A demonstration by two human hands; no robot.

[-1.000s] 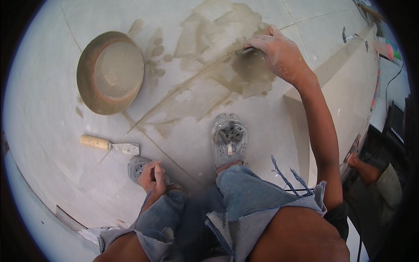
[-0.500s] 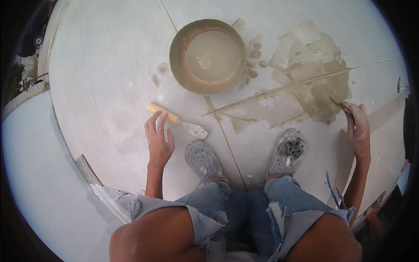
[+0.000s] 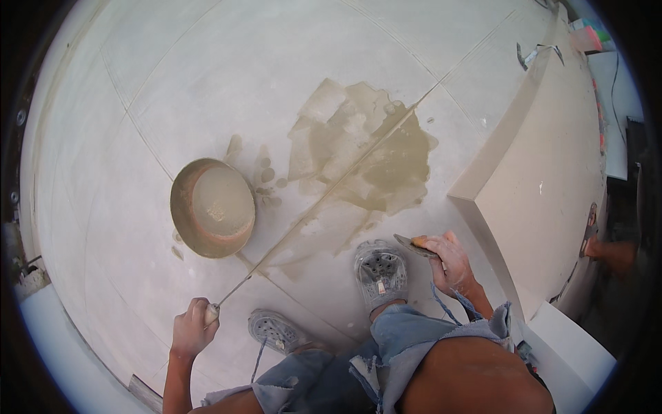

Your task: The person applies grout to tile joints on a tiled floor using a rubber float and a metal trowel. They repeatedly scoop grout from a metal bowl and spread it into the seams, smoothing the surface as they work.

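Observation:
My left hand is closed around the wooden handle of a putty knife, its blade seen nearly edge-on and pointing up toward the basin. My right hand grips a thin, flat grey scraper with a brownish-orange part under the fingers, held beside my right shoe. A round basin with reddish stains inside holds a wet grey mix, ahead of my left hand. Beyond the right hand, a wet grey-brown patch is smeared over a seam of the pale floor.
My grey clogs stand on the pale, jointed surface. At the right rises a beige block or panel with a sharp corner. Another person's foot shows at the far right. Drips spot the floor beside the basin.
My left hand has picked up the putty knife that lay on the floor. My right hand still holds the scraper, now closer to my right shoe. The view has turned to the right.

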